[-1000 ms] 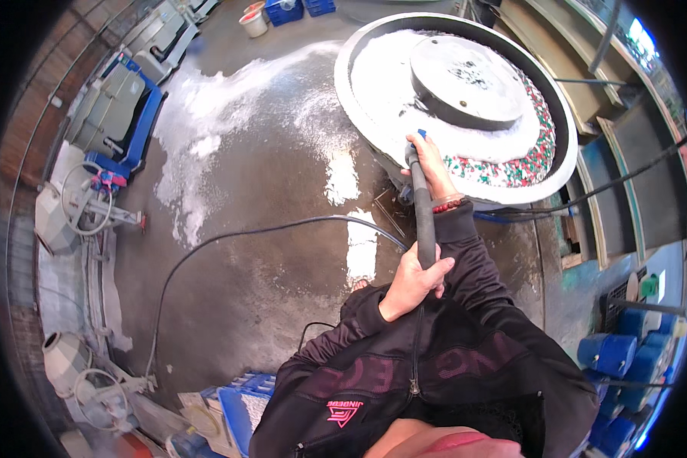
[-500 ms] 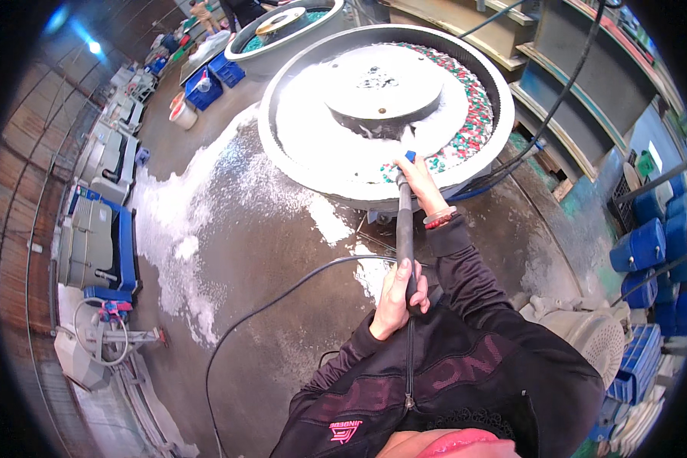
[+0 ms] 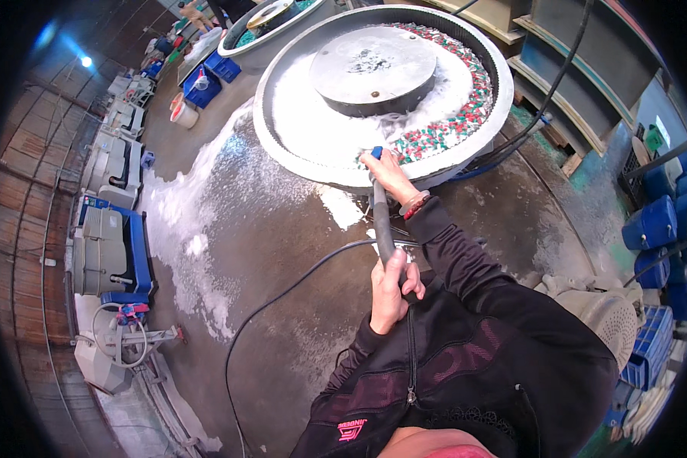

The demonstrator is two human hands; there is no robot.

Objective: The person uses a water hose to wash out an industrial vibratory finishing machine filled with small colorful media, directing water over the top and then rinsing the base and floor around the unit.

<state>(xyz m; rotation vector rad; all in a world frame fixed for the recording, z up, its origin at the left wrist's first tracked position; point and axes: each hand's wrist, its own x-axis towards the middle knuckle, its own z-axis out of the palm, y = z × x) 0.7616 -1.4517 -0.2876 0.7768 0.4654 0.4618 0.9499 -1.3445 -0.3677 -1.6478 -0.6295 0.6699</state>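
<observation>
At the left edge of the frame, a grey machine on a blue frame (image 3: 103,248) stands above a smaller machine with a handwheel (image 3: 120,336). White foam (image 3: 183,229) is spread over the wet floor just right of them, and a pale bucket (image 3: 183,114) stands at upper left beside blue crates (image 3: 203,90).

A dark thin hose (image 3: 313,264) curves across the lower middle. At centre, the left hand (image 3: 388,296) wraps the lower part of a thick grey hose (image 3: 382,229); above it, the right hand (image 3: 389,174) closes round the upper end, near a blue fitting (image 3: 377,152) at the near rim of a large ring-shaped tub (image 3: 504,91).

Foam covers much of the tub's left side around a raised round hub (image 3: 370,65); red, green and white chips (image 3: 450,126) show along the front and right. The step in hand appears to be rinsing foam off those chips, though any spray is too blurred to confirm. The next move seems to call for a firm two-handed hold, aiming towards the foam-covered part. Steel beams (image 3: 584,84) and blue barrels (image 3: 650,223) fill the right.
</observation>
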